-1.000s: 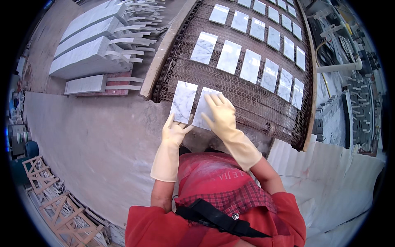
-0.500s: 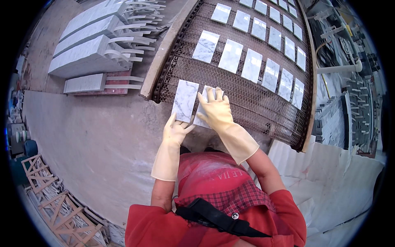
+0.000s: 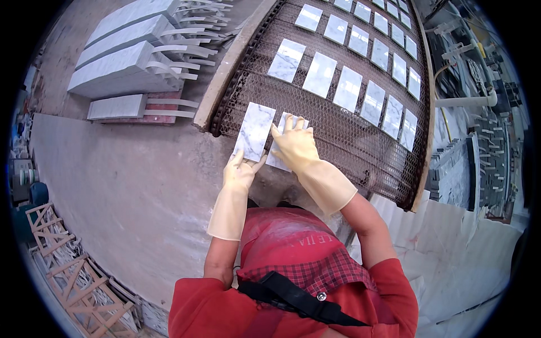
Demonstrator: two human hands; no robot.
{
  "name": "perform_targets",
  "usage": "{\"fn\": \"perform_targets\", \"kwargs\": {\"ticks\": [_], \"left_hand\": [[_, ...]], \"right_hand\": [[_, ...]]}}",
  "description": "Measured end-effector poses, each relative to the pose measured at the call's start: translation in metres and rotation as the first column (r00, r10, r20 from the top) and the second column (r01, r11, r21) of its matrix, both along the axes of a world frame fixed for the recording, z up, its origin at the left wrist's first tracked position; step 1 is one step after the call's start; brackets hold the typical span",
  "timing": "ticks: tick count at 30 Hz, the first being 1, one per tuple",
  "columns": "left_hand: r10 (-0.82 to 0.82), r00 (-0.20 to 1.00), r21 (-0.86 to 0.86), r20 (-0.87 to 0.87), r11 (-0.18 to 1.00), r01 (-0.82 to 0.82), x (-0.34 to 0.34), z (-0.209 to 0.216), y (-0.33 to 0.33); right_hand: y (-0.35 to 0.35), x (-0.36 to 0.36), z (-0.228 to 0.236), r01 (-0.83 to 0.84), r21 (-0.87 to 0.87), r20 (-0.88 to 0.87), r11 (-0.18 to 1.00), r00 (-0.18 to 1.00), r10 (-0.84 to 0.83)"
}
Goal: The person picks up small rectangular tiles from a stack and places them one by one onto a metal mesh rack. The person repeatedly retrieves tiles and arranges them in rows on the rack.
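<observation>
Both my hands wear cream rubber gloves. My left hand is at the near edge of a white, grey-veined marble tile, its fingers and thumb against that edge. This tile lies at the near left end of a wire-mesh conveyor belt, with its near end sticking out past the belt. My right hand lies across a second marble tile just to the right, fingers spread on its face. The hand covers much of that tile. A narrow gap separates the two tiles.
Rows of pale marble tiles lie farther up the belt, between raised side rails. Stacked marble slabs and thin strips stand at the left. Wooden crates sit lower left. White sheeting and a pipe are at the right.
The left tile has slid slightly forward onto the belt, with my left hand following at its near edge. My right hand stays on the second tile. The view has shifted a little.
</observation>
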State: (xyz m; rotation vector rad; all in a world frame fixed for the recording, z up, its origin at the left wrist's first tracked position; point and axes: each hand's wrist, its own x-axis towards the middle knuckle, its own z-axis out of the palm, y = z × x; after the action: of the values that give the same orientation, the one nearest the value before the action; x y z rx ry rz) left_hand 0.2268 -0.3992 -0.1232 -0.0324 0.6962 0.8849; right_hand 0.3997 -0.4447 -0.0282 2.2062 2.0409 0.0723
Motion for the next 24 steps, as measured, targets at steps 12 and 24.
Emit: {"fn": "perform_targets", "kwargs": {"ticks": [12, 24], "left_hand": [[-0.049, 0.997, -0.032, 0.065, 0.998, 0.051, -0.004, 0.001, 0.005], [-0.119, 0.993, 0.128, 0.021, 0.985, 0.116, -0.022, -0.002, -0.004]], "right_hand": [[0.008, -0.004, 0.006, 0.023, -0.051, 0.049, 0.998, 0.999, -0.020], [0.007, 0.003, 0.001, 0.019, -0.044, 0.059, 0.999, 0.998, -0.017]]}}
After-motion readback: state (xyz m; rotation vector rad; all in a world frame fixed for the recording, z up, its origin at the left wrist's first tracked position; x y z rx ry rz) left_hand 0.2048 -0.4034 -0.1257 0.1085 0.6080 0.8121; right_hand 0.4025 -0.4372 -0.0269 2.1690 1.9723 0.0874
